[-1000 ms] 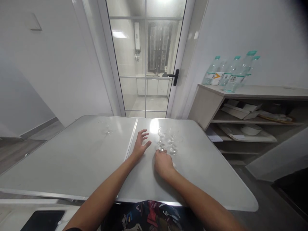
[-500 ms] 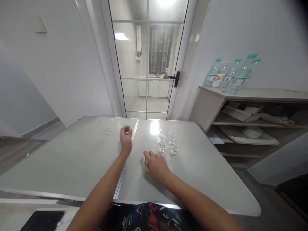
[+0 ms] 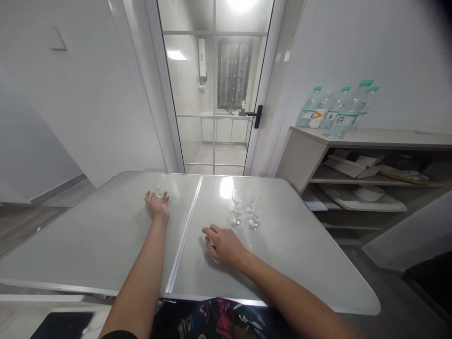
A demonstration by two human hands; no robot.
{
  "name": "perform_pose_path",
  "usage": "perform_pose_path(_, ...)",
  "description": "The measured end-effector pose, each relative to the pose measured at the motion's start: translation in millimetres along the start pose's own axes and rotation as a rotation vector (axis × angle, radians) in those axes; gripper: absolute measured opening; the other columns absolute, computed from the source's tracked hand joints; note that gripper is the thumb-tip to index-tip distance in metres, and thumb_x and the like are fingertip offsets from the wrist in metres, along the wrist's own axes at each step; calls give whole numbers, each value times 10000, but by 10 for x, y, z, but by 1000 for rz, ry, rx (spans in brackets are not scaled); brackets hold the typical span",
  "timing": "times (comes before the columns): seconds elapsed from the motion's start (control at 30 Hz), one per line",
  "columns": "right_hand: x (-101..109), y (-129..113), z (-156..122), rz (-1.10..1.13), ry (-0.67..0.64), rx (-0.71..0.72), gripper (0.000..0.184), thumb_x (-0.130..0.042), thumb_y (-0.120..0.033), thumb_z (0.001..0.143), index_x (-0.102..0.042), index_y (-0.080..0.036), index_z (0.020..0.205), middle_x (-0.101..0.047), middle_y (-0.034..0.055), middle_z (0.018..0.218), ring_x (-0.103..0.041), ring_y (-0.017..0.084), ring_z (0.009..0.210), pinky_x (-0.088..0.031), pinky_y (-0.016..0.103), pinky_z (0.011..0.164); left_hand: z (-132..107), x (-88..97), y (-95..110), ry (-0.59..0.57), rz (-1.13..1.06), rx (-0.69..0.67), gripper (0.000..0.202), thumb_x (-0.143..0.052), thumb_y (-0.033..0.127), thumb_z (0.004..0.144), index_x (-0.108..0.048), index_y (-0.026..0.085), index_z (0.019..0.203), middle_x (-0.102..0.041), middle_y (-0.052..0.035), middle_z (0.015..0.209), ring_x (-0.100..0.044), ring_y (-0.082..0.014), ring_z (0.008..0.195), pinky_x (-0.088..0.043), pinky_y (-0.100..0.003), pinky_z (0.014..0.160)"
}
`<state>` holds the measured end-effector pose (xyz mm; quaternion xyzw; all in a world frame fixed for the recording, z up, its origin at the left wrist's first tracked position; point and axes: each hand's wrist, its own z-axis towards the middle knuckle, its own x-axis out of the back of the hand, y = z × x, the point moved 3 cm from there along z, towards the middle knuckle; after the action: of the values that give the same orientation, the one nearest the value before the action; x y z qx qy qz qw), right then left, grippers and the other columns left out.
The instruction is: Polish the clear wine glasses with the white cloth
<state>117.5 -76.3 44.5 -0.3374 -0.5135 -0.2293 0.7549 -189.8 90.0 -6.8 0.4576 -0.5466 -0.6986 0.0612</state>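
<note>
My left hand [image 3: 157,205] reaches far out on the left half of the grey table [image 3: 106,245]. Its fingers are spread around the foot of a small clear stemmed glass [image 3: 158,190]; I cannot tell whether they touch it. My right hand [image 3: 221,245] rests on the right half of the table, near the middle seam. Its fingers are curled over a small white thing [image 3: 211,244] that is mostly hidden. A cluster of clear stemmed glasses [image 3: 245,209] stands just beyond the right hand, apart from it.
A glass door [image 3: 215,94] with a black handle stands behind the table. To the right is a wooden shelf unit [image 3: 353,141] with several water bottles [image 3: 339,110] on top and papers inside. A dark flat device [image 3: 61,324] lies low at the left.
My left hand has moved left across the seam and opened around the lone glass. My right hand has drawn back left, away from the glass cluster.
</note>
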Motion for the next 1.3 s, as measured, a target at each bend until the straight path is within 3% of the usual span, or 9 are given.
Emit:
perform_pose_path(0.1, 9, -13, -4, 71, 19, 41, 311, -443, -246, 1004, -563, -209, 1289, -652, 56, 1021, -594, 160, 767, -358, 285, 664, -14, -40, 21, -155, -124, 24, 655, -625, 401, 840, -348, 502, 1424, -200, -37, 1626, -697, -252, 1124, -539, -419, 938)
perform_pose_path(0.23, 4, -25, -10, 101, 9, 94, 302, -442, -261, 1009, -562, -211, 1281, -652, 58, 1020, -593, 169, 805, -357, 288, 674, 13, -41, 28, -250, -230, 40, 689, -657, 384, 827, -360, 487, 1440, -281, -40, 1579, -657, -301, 1208, -524, -492, 1008)
perform_pose_path(0.5, -20, -8, -19, 73, -24, 106, 285, -440, -249, 1012, -575, -210, 1260, -651, 54, 1007, -585, 169, 789, -349, 293, 659, 87, 0, -23, -161, -291, 42, 441, -660, 340, 873, -515, 322, 1289, -450, -67, 1256, -671, -282, 1186, -522, -488, 1055)
perform_pose_path(0.63, 0, -17, -8, 87, 34, 145, 287, -461, -221, 993, -589, -188, 1247, -639, 66, 969, -563, 199, 868, -412, 316, 757, 94, -15, -11, -125, -290, 27, 327, -708, 348, 854, -588, 237, 1138, -447, -84, 1285, -698, -274, 1125, -543, -451, 1041)
perform_pose_path(0.83, 82, -14, 7, 131, 108, 178, 269, -469, -205, 981, -656, -189, 1172, -633, 88, 965, -534, 224, 935, -449, 356, 866, 78, -67, -31, -154, -233, -56, 340, -763, 271, 831, -574, 242, 1112, -537, -100, 1325, -704, -222, 1092, -535, -454, 1055)
perform_pose_path(1.0, 68, 64, 9, 447, 7, -20, 274, -504, -292, 1006, -648, -246, 1234, -699, 29, 899, -619, 176, 806, -464, 299, 785, -75, -208, -81, -239, -229, -138, 393, -768, 247, 840, -615, 219, 1201, -542, -126, 1363, -661, -222, 1199, -491, -433, 1121)
perform_pose_path(1.13, 86, 122, 12, 690, 28, -144, 427, -720, -273, 848, -625, -235, 1263, -695, 6, 898, -634, 174, 798, -474, 282, 768, -275, -349, -76, -351, -194, -145, 548, -831, 255, 795, -601, 238, 1292, -569, -118, 1373, -676, -207, 1191, -465, -378, 1144)
perform_pose_path(1.23, 173, 125, 14, 760, 66, -136, 426, -700, -182, 801, -630, -223, 1219, -687, 24, 1025, -626, 180, 885, -467, 281, 800, -441, -437, -43, -406, -107, -134, 603, -844, 335, 791, -585, 251, 1330, -565, -134, 1424, -728, -198, 1082, -524, -350, 1067)
perform_pose_path(1.3, 241, 115, 13, 753, 60, -109, 321, -665, -142, 786, -646, -220, 1097, -661, 6, 961, -593, 165, 837, -446, 268, 769, -553, -488, -17, -439, -29, -134, 609, -812, 427, 811, -575, 260, 1347, -569, -151, 1444, -759, -172, 926, -594, -330, 919)
